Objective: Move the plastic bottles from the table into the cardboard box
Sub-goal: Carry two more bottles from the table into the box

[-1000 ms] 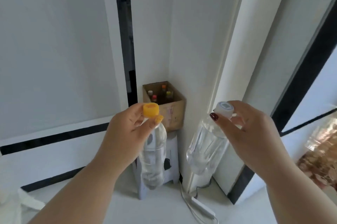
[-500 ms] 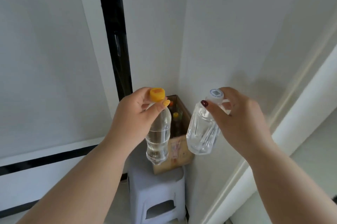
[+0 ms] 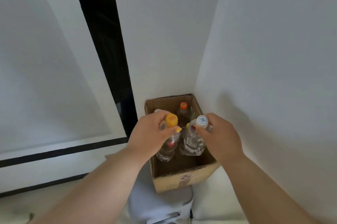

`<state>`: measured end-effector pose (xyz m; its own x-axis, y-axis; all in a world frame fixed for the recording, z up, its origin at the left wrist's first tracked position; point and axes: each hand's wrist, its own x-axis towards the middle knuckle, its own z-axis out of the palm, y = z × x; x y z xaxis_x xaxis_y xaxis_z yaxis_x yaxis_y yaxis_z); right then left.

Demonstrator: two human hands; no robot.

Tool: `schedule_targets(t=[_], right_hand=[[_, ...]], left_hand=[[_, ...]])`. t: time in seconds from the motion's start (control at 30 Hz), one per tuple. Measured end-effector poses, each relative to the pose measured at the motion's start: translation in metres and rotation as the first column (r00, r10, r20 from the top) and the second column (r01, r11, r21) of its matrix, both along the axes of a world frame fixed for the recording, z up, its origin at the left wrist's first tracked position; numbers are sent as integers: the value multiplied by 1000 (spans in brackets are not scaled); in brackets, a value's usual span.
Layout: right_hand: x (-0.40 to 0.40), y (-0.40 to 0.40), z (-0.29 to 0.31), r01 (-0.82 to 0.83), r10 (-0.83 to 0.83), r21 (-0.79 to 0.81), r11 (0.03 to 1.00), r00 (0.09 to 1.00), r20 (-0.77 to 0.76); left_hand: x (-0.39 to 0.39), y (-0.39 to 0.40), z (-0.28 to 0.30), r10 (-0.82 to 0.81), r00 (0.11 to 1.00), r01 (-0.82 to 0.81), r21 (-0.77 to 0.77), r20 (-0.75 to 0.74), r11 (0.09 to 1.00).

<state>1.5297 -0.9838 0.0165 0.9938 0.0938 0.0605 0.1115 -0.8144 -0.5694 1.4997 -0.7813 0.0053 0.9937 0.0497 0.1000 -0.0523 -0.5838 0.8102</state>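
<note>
An open cardboard box (image 3: 184, 181) stands on a grey stool in the room's corner. My left hand (image 3: 147, 138) grips the neck of a clear bottle with a yellow cap (image 3: 166, 148), which hangs upright inside the box's opening on the left. My right hand (image 3: 218, 136) holds a clear bottle with a white cap (image 3: 193, 143) by its neck, lowered into the box beside the first. Behind them in the box stands a bottle with an orange cap (image 3: 183, 109); other bottles there are mostly hidden by my hands.
The grey plastic stool (image 3: 160, 205) carries the box. White walls (image 3: 264, 59) close in directly behind and to the right of the box. A black vertical strip (image 3: 102, 45) runs down the wall on the left.
I have come closer to the box and look down into it. Both hands have lowered their bottles from above the box into its opening.
</note>
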Motion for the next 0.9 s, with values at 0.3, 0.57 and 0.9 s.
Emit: schedule_targets(t=[0.3, 0.57, 0.9], right_hand=[[29, 9, -102, -2, -36, -139, 990, 962, -269], [43, 15, -131, -193, -8, -461, 866, 916, -400], [48, 23, -139, -335, -27, -602, 725, 859, -511]], left_hand=[[17, 6, -87, -38, 949, 133, 288, -313, 948], [16, -5, -117, -129, 951, 278, 593, -281, 755], [19, -12, -109, -171, 905, 398, 631, -390, 666]])
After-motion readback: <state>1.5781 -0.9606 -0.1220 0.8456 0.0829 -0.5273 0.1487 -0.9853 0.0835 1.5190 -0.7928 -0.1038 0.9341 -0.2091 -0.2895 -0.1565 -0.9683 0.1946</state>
